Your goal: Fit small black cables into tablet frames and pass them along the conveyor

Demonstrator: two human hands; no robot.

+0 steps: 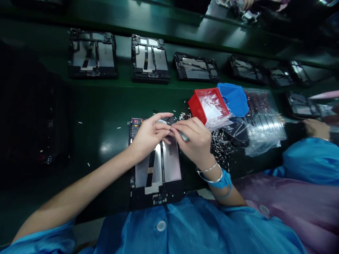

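Over opened tablet (156, 176), left hand (147, 135) and right hand (197, 141) with grey tool (184, 137), fingers (164, 127) together

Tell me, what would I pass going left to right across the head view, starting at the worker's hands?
The left hand → right hand, gripping a grey tool → red bin → blue bin → clear plastic bags → a co-worker's hand.

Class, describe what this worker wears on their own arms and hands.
The left hand and right hand are ungloved. The left sleeve is bright blue and stops near the elbow. The right wrist carries two thin silver bangles and a blue wristband.
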